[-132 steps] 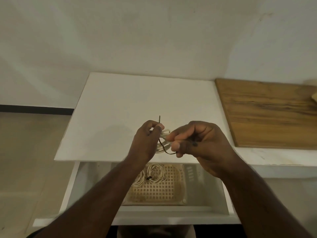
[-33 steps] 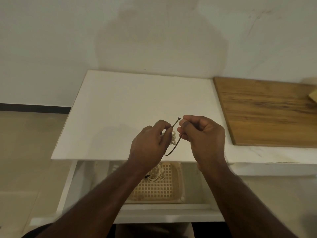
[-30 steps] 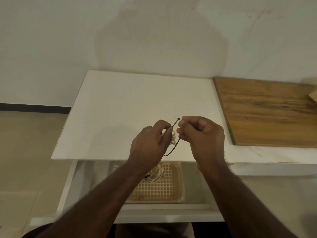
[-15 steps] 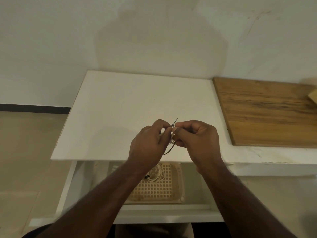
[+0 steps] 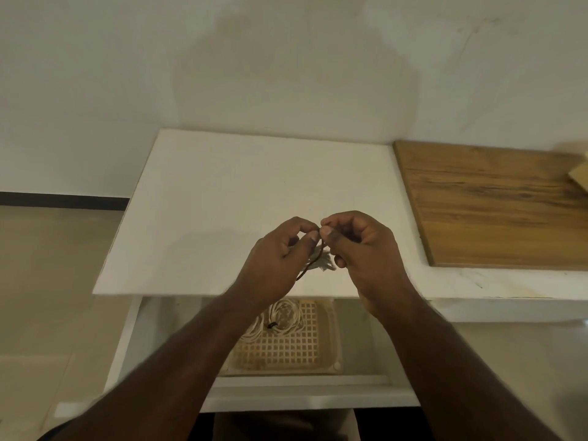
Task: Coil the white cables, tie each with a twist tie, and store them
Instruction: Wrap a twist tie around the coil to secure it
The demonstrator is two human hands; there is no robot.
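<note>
- White, thin coiled cable (image 5: 321, 265) bunches between both hands above the flat white bench (image 5: 222, 198).
- Left hand (image 5: 276, 262) fingers curl round the bundle; right hand (image 5: 366, 249) fingers pinch a dark wiry twist tie (image 5: 313, 261).
- Below, a tied white coil (image 5: 280, 319) lies in a beige lattice plastic basket (image 5: 292, 348) — inside the open drawer.

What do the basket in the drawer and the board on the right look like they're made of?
The basket looks like moulded plastic, cream and matte: its floor is an even square grid of holes. The board looks like wood or a wood-look laminate, brown and smooth, with long dark grain streaks; the view cannot settle which.
</note>
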